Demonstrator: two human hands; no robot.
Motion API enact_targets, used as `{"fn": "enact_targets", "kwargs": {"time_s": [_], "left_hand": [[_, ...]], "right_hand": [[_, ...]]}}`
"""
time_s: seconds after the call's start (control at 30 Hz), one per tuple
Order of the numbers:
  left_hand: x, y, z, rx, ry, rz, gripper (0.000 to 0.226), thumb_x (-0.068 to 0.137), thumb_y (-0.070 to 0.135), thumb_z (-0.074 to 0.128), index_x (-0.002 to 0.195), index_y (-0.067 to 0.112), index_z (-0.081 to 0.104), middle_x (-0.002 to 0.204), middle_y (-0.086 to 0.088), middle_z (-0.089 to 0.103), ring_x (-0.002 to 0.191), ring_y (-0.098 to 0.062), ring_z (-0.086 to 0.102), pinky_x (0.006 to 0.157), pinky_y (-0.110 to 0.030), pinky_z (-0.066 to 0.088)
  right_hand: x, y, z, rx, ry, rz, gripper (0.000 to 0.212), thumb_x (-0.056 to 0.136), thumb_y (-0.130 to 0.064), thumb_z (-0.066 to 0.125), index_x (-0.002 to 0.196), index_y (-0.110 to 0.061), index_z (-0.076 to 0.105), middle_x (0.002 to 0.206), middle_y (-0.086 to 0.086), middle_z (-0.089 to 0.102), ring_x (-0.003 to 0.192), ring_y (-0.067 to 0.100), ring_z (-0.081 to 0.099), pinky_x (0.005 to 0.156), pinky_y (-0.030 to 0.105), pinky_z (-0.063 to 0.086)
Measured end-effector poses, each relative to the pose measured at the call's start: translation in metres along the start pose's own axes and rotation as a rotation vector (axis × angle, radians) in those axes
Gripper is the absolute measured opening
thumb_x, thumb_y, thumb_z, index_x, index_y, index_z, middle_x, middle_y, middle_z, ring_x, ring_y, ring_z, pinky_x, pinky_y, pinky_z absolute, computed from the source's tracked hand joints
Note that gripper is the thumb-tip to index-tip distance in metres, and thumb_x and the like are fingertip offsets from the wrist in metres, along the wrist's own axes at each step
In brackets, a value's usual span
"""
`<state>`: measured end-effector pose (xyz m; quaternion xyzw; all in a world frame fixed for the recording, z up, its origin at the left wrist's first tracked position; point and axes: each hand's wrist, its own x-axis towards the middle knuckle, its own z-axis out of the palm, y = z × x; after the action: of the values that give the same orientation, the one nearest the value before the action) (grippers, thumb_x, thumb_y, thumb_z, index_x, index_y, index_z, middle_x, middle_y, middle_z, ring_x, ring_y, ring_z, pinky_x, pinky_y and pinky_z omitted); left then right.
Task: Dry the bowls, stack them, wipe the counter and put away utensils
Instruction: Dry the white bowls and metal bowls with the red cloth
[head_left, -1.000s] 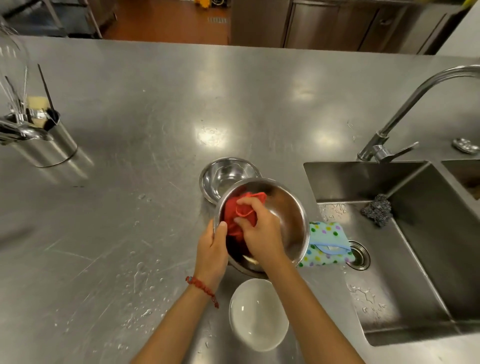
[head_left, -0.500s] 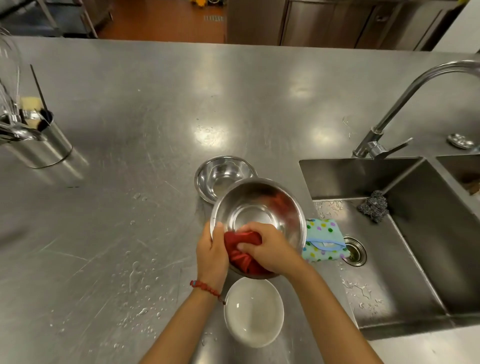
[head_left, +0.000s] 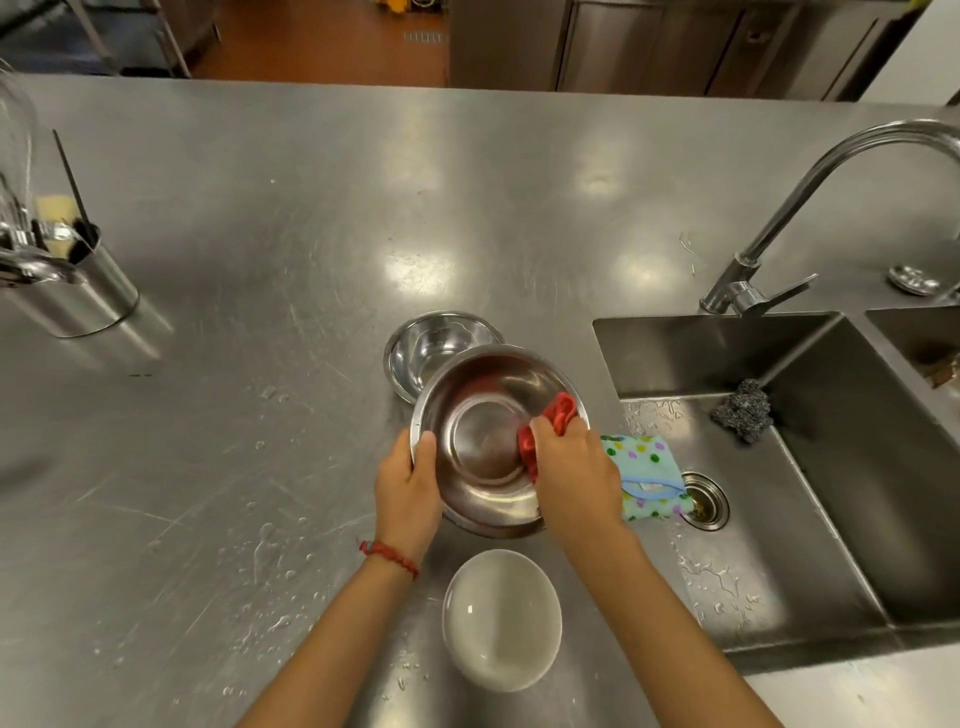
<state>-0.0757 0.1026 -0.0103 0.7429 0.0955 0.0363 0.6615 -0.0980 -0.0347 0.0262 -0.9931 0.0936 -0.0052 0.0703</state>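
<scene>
I have the big bowl (head_left: 488, 441) lifted off the counter (head_left: 260, 364), tilted toward me, my left hand (head_left: 408, 488) clamped on its left rim. My right hand (head_left: 574, 475) is bunched around the red cloth (head_left: 550, 423), pressing the inner right wall. I should sweep round the wall, then rotate the bowl.

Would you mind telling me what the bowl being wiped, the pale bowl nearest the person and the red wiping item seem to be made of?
Held bowl: apparently stainless steel, polished; it mirrors the ceiling lights and the red cloth.
Pale bowl: glossy off-white, probably ceramic, possibly melamine; only small highlights show.
Red cloth: soft woven fabric, matte; it bunches in folds under the right hand.
</scene>
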Motion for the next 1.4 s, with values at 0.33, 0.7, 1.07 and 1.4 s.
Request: {"fn": "enact_targets", "kwargs": {"time_s": [0.33, 0.7, 1.07, 1.4], "left_hand": [[-0.024, -0.006, 0.019, -0.037, -0.040, -0.073, 0.021, 0.094, 0.017, 0.043, 0.094, 0.018, 0.064, 0.080, 0.006, 0.065, 0.074, -0.002, 0.062, 0.059, -0.005, 0.046], [-0.024, 0.018, 0.004, -0.519, -0.240, -0.483, 0.065, 0.070, 0.065, 0.043, 0.116, 0.021, 0.060, 0.109, -0.010, 0.067, 0.092, -0.022, 0.069, 0.059, -0.033, 0.057], [-0.032, 0.021, 0.007, -0.406, -0.240, -0.377, 0.060, 0.067, 0.067, 0.041, 0.112, 0.030, 0.058, 0.109, -0.004, 0.069, 0.100, -0.021, 0.066, 0.091, -0.052, 0.050], [-0.034, 0.017, 0.000, -0.379, -0.318, -0.360, 0.060, 0.077, 0.058, 0.039, 0.129, 0.029, 0.047, 0.122, -0.005, 0.061, 0.108, -0.023, 0.061, 0.091, -0.050, 0.050]], "right_hand": [[0.021, -0.020, 0.020, 1.039, 0.185, 0.331, 0.030, 0.086, -0.018, 0.060, 0.115, -0.026, 0.055, 0.106, -0.004, 0.059, 0.096, 0.012, 0.052, 0.080, 0.018, 0.040], [0.012, -0.008, -0.003, 1.148, -0.343, -0.264, 0.029, 0.079, -0.004, 0.068, 0.101, -0.022, 0.063, 0.093, -0.014, 0.058, 0.083, -0.013, 0.057, 0.073, 0.004, 0.046], [0.006, -0.037, 0.012, 1.282, 0.018, 0.080, 0.027, 0.080, -0.009, 0.067, 0.102, -0.022, 0.064, 0.096, -0.011, 0.062, 0.089, -0.007, 0.056, 0.081, 0.015, 0.044], [0.004, -0.016, 0.010, 0.976, -0.054, -0.218, 0.032, 0.078, -0.010, 0.066, 0.104, -0.030, 0.063, 0.097, -0.013, 0.061, 0.089, -0.011, 0.054, 0.079, 0.002, 0.038]]}}
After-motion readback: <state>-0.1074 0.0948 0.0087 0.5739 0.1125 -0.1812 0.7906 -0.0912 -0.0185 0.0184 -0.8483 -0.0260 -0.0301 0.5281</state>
